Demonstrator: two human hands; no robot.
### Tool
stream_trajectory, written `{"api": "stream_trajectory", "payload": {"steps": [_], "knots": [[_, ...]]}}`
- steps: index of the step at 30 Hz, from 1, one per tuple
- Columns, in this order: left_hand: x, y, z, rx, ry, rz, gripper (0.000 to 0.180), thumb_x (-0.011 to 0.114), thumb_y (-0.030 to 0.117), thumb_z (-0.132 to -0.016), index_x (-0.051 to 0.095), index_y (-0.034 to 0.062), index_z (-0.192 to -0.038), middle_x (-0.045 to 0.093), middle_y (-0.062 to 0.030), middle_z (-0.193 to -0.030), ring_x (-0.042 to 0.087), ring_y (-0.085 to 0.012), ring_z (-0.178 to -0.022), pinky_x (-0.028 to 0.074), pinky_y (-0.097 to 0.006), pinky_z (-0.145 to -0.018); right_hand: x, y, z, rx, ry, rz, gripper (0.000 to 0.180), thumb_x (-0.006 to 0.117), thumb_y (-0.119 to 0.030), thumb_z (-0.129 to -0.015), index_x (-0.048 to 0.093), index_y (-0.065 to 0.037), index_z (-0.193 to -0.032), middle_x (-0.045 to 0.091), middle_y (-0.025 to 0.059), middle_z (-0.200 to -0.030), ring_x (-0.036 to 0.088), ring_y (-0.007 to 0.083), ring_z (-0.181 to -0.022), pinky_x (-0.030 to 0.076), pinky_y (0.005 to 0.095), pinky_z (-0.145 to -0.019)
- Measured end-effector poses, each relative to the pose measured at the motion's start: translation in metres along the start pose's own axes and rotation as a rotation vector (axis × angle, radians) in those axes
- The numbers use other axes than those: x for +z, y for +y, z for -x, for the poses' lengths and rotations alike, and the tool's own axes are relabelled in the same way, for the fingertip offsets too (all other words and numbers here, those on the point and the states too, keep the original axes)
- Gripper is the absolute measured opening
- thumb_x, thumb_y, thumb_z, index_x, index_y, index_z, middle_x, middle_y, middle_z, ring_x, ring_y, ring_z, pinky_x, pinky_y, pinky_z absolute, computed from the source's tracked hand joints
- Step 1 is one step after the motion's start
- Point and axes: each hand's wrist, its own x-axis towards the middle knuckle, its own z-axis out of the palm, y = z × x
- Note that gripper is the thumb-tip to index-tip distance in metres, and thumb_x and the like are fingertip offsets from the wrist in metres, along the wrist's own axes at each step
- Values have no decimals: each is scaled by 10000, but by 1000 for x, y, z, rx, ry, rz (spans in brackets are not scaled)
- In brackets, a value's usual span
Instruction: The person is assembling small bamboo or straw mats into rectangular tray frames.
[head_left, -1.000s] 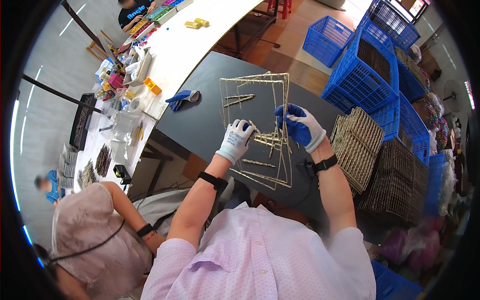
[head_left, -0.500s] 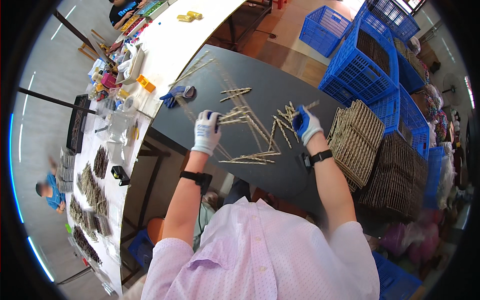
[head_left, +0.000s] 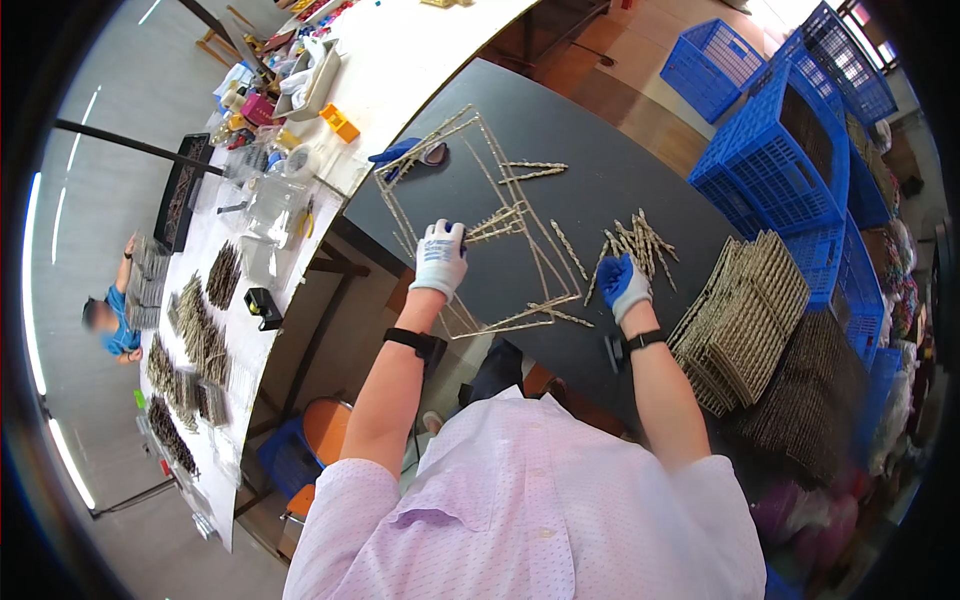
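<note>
My left hand (head_left: pixel 440 262), in a white glove with a blue palm, is closed beside a thin rectangular frame (head_left: pixel 500 178) of beige twisted rods. Several beige twisted sticks (head_left: pixel 497 224) jut rightward from its fingertips, inside the frame's outline. Whether those fingers also touch the frame is hard to make out. My right hand (head_left: pixel 622 284), gloved alike, has its fingers curled at the near edge of a loose heap of twisted sticks (head_left: pixel 645 243). What it pinches, if anything, is hidden. One single stick (head_left: pixel 569 248) lies between the frame and the heap.
A blue-and-white glove (head_left: pixel 432 153) lies on the dark table (head_left: pixel 590 130) behind the frame. To the right rise stacked beige woven panels (head_left: pixel 745 310) and blue crates (head_left: pixel 770 150). A white table (head_left: pixel 395 60) at left bears bins and bundles; a person (head_left: pixel 115 320) is beyond it.
My head view has shifted, so the scene sits farther right and higher. The frame, blurred earlier, now looks steadier. The stick seen in my right hand earlier no longer shows; that hand is at the heap.
</note>
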Motion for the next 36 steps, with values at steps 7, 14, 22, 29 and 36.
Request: {"api": "stream_trajectory", "payload": {"steps": [7,14,22,29,36], "knots": [[11,35,-16,-170,18,151,366,738,131,-825,633,90,-1173,596,-212,-1223,589,-420,-1142,516,-491,-961,50,-5,133,-359,-806,728,904,737,-465,-948,268,-108,-1634,466,120,-1569,538,255,-1359,473,416,-1110],[25,76,-7,-261,78,405,323,740,206,-837,666,46,-1108,616,-234,-1136,624,-446,-1066,520,-492,-939,64,-4,201,-1069,-490,1145,948,778,65,-846,289,-132,-1634,630,118,-1366,658,186,-1092,561,339,-979],[35,137,20,-111,-1,707,268,776,177,-816,679,57,-1035,667,-174,-1020,651,-367,-956,527,-448,-847,65,-35,211,-1274,-116,838,347,706,-80,-964,641,-38,-1302,743,106,-1120,710,180,-957,565,341,-896],[54,153,-8,-296,-105,1045,88,700,44,-912,669,67,-991,679,2,-805,625,-103,-680,511,-283,-588,44,-60,259,-1087,-31,1693,509,785,-325,-882,632,-59,-1289,737,207,-1065,711,354,-1020,540,420,-924],[29,185,-28,101,-452,1157,230,775,125,-898,656,49,-1080,694,-7,-929,629,-92,-824,527,-274,-711,28,-48,295,-954,563,1944,416,655,-456,-950,642,-63,-1087,737,181,-916,712,376,-904,544,476,-833]]}}
